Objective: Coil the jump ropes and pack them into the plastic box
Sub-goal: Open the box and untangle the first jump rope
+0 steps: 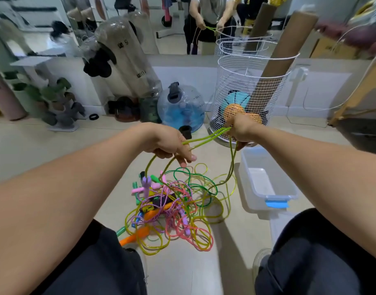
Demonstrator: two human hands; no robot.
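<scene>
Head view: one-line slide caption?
Both hands, left hand and right hand, stretch a yellow-green jump rope above the tangled rope pile; plastic box empty.

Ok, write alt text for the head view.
Both hands, left hand and right hand, stretch a yellow-green jump rope above a tangled rope pile on the floor. An empty plastic box sits to the right.

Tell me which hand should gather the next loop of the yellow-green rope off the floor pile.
Probably the left hand: it hangs nearly over the tangled pile, and the rope drops from its fingers straight into the tangle. The right hand sits farther off, by the wire basket, anchoring the strands.
</scene>
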